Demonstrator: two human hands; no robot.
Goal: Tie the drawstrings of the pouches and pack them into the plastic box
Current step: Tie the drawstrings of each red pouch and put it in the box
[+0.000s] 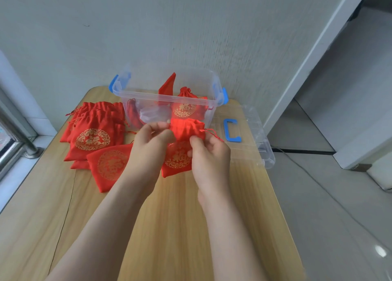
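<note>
I note both hands pinching the red pouch (180, 153): left hand (151, 145) at its gathered mouth, right hand (209, 153) beside its drawstring (213, 133).

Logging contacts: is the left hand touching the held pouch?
Touching. The head view shows the left hand pinching the pouch at its gathered mouth, with no gap; the right hand pinches the other side.
</note>
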